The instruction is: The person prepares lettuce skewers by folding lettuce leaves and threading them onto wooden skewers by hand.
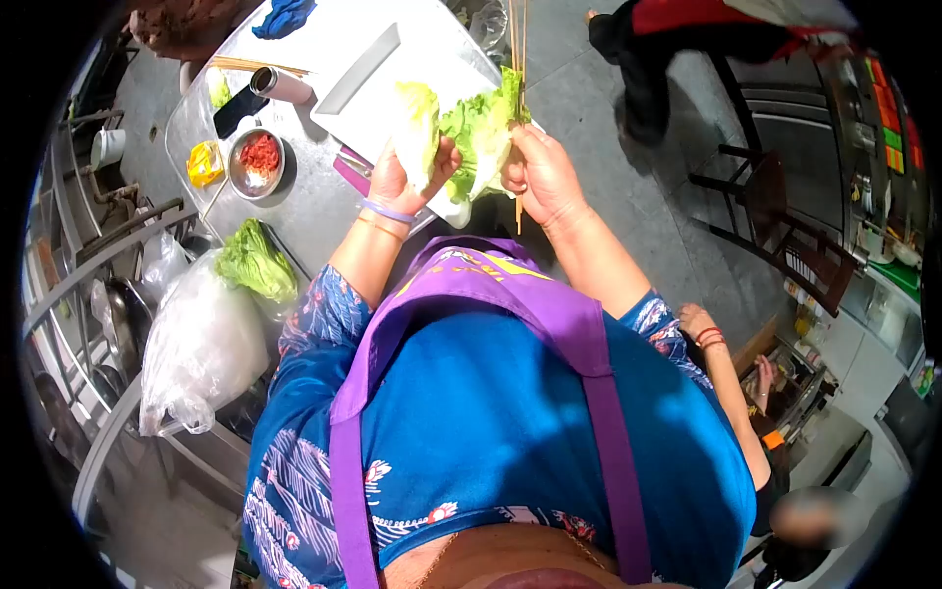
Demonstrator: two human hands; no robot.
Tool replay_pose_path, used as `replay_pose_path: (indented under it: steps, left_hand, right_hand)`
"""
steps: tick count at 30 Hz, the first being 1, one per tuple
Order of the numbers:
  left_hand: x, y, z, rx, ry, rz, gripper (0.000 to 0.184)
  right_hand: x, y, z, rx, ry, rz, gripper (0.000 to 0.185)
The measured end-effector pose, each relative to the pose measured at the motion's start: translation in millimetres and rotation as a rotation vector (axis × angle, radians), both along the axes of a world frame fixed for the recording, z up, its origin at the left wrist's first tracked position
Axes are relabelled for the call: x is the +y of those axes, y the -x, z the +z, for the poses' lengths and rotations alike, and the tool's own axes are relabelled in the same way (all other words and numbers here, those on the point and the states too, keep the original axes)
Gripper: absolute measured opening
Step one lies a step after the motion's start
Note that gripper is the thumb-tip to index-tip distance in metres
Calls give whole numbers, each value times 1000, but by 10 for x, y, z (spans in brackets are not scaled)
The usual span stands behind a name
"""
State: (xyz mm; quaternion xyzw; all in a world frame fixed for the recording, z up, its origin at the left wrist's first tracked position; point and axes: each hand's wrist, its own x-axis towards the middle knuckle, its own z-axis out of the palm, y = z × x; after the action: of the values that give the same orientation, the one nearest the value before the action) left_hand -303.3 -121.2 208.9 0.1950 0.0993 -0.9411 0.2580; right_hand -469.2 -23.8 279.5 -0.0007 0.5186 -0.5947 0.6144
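Observation:
My left hand (407,184) is closed around a pale lettuce leaf (416,133) that stands upright from the fingers. Beside it, my right hand (546,177) pinches the edge of a greener, frilly lettuce leaf (477,137). Thin wooden skewers (517,44) run along the right side of this leaf, past my right fingertips, and their ends show below. Whether the skewers pierce the leaf or are gripped with it, I cannot tell. Both hands are over the near edge of a white board (378,113).
Left on the metal table (211,128) are a bowl of red food (259,157), a tumbler (282,85), a phone (238,111) and a yellow packet (204,164). A lettuce head (257,263) lies by a plastic bag (206,339). A chair (785,221) and other people are at right.

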Motion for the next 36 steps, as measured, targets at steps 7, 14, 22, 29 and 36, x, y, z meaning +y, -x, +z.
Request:
replay_pose_path:
  steps: [7, 14, 22, 29, 36]
  left_hand:
    - [-19, -70, -59, -31, 37, -33, 48]
    - [-80, -23, -44, 12, 189, 8, 53]
    - [0, 76, 88, -330, 365, -20, 87]
    - [113, 134, 44, -603, 761, -37, 75]
    - [84, 94, 14, -674, 734, -129, 48]
  right_hand:
    - [11, -27, -87, -4, -54, 10, 14]
    - [-69, -64, -124, 143, -18, 50, 16]
    - [-213, -96, -140, 256, -15, 106, 20]
    - [-279, -132, -250, 332, -96, 214, 25]
    - [-223, -167, -380, 438, 68, 48, 31]
